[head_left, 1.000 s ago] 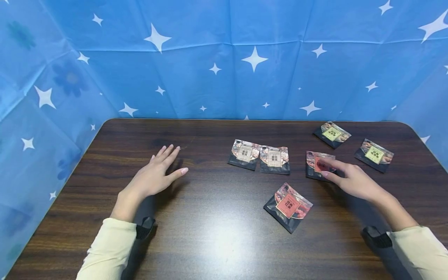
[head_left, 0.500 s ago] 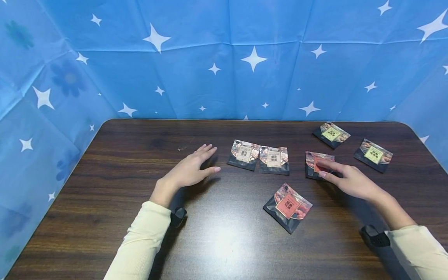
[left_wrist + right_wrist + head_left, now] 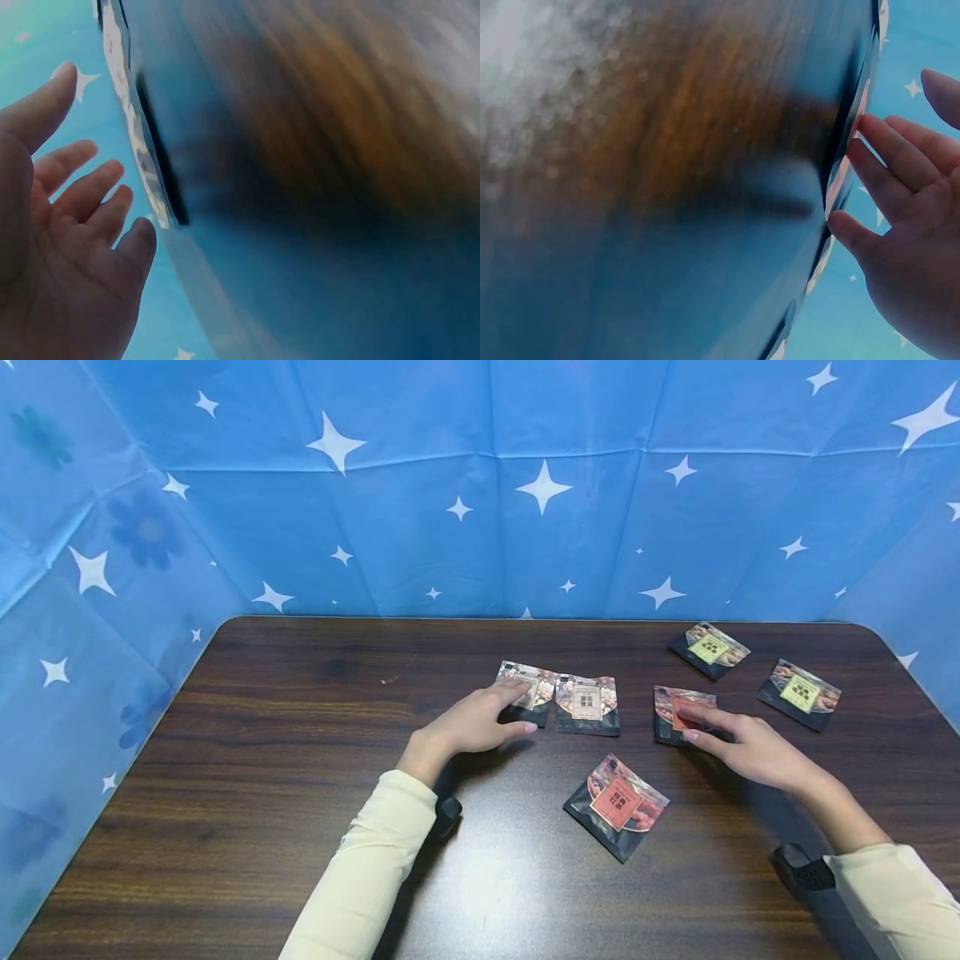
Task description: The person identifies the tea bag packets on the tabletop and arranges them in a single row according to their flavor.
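My left hand [image 3: 474, 720] reaches over the left of two beige-labelled sachets [image 3: 543, 692]. Its fingers overlap that sachet in the head view, while the left wrist view shows the fingers [image 3: 112, 214] loosely spread, a gap between them and the packet [image 3: 135, 120]. The second beige-labelled sachet [image 3: 587, 703] lies right beside the first. On the right, my right hand [image 3: 753, 752] rests its fingertips on a red-labelled sachet [image 3: 666, 699], partly covering the label. In the right wrist view the fingers [image 3: 885, 180] are fairly straight, with their tips against the packet's face [image 3: 845, 169].
Another red-labelled sachet [image 3: 617, 807] lies tilted nearer the front, between the hands. Two yellow-green-labelled sachets [image 3: 711, 650] lie at the back right, one close to the table's far edge. A blue star-patterned cloth [image 3: 420, 543] hangs behind the dark wooden table [image 3: 225, 793].
My left hand has moved right across the table, from bare wood to over the left beige-labelled sachet. The right hand stays on the red-labelled sachet, and the sachets lie where they were.
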`<state>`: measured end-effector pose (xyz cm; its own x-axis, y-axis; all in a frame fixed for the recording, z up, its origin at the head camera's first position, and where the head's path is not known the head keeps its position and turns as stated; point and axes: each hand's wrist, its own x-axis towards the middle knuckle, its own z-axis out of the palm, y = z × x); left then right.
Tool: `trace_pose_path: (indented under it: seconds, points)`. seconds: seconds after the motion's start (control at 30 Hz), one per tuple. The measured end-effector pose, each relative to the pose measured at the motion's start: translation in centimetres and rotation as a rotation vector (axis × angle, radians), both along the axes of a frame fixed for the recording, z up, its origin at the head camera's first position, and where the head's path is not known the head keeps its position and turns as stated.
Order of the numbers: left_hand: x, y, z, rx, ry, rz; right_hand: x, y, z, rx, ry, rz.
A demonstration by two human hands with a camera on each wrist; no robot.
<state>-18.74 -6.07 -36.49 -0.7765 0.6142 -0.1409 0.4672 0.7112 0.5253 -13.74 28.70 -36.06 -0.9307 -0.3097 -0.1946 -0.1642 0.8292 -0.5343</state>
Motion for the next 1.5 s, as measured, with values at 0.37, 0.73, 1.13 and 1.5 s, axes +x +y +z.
trace_pose_path:
  seconds: [0.37, 0.73, 1.13, 1.5]
  points:
    - [-0.3, 1.3, -0.2, -0.043, -0.040, 0.012, -0.1, 0.0, 0.0, -0.006, 0.005, 0.010]
    - [-0.2, -0.4, -0.2, -0.002, -0.053, 0.028, -0.1, 0.0, 0.1, -0.002, 0.007, 0.013]
    - [0.3, -4.6, -0.3, 0.039, -0.075, 0.103, 0.0, 0.1, 0.0, 0.002, 0.014, 0.011]
    - [0.7, -8.9, -0.2, 0.044, -0.049, 0.198, 0.0, 0.2, 0.0, 0.013, -0.012, -0.001]
